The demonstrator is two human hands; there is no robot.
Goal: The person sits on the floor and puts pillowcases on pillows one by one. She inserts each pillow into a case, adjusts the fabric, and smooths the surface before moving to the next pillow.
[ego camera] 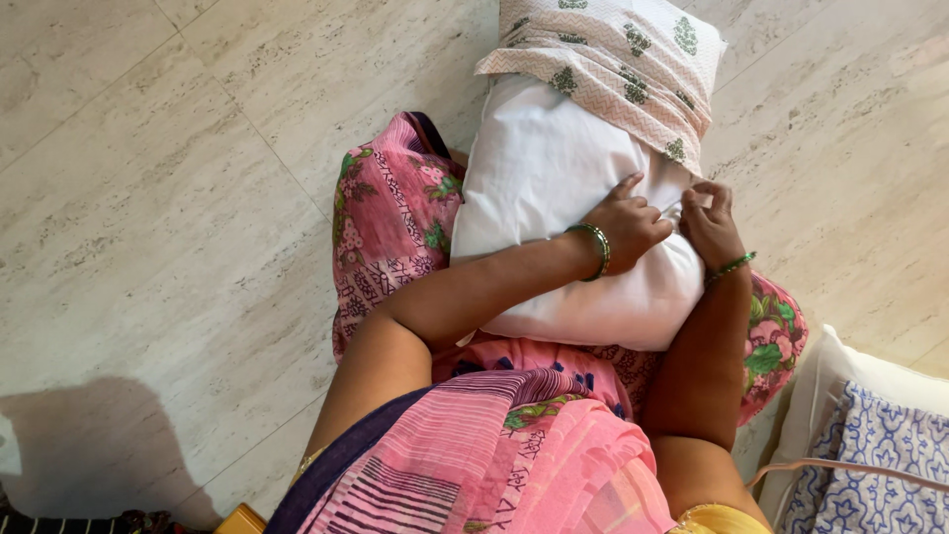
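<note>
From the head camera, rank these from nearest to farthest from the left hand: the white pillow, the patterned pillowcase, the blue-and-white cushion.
1. white pillow: under the left hand, touching.
2. patterned pillowcase: over the pillow's far end, above the hand.
3. blue-and-white cushion: at the lower right corner, farthest.

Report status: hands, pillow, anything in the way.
Left hand and right hand both pinching the white pillow. Patterned cover half on its far end. Nothing in the way.
</note>
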